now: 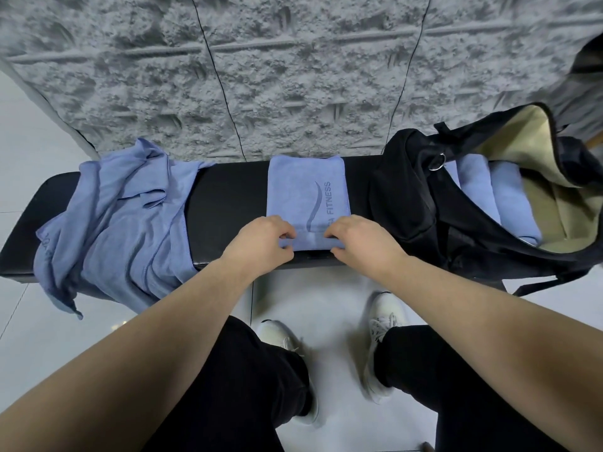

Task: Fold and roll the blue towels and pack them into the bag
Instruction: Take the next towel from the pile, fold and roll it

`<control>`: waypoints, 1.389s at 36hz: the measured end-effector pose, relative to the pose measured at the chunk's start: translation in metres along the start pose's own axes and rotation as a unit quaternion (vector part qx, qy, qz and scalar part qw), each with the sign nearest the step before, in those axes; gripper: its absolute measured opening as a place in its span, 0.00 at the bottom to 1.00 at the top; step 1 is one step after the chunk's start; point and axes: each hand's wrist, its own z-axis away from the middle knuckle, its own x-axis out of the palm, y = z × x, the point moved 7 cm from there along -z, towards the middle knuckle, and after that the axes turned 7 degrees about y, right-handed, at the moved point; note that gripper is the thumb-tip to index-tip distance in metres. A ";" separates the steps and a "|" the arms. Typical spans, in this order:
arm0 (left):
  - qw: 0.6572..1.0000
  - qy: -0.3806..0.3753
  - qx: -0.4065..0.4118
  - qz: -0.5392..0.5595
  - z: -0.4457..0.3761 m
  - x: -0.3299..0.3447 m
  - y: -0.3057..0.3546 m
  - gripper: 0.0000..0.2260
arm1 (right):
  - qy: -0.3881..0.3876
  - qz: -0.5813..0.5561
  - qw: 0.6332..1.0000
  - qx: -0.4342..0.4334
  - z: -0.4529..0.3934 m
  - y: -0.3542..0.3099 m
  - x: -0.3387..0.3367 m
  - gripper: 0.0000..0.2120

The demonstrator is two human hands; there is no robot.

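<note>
A folded blue towel [306, 190] printed with "FITNESS" lies across the middle of a black bench [225, 203]. Its near edge is turned over into a small roll. My left hand [261, 239] and my right hand [359, 239] each grip that rolled edge with curled fingers, left and right of its middle. A heap of loose blue towels [120, 220] covers the bench's left end and hangs over its front. At the right stands an open black bag [411, 203] with a tan lining, and rolled blue towels [489, 194] lie inside it.
A grey textured wall [293, 76] rises right behind the bench. Pale floor tiles [310, 308] lie in front, with my legs in black trousers and white shoes [381, 337] below the bench edge. A bag strap hangs off the bench at the right.
</note>
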 end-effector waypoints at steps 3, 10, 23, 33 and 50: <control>1.000 -0.004 0.009 -0.008 -0.001 0.003 -0.001 0.13 | -0.005 0.004 1.000 0.007 -0.001 0.001 0.001 0.14; 0.998 0.011 0.037 -0.056 -0.007 0.008 0.004 0.15 | -0.007 0.027 1.000 0.000 -0.002 -0.001 0.002 0.20; 0.992 0.016 0.067 -0.104 -0.005 0.011 0.021 0.16 | -0.022 0.015 1.000 0.017 0.004 0.002 -0.002 0.22; 0.995 -0.046 0.058 -0.062 0.001 0.015 0.019 0.07 | -0.066 -0.034 0.996 0.041 0.013 0.009 0.001 0.15; 0.998 -0.023 0.027 0.049 -0.006 0.013 0.010 0.10 | -0.059 -0.215 0.958 0.182 0.006 0.032 0.004 0.12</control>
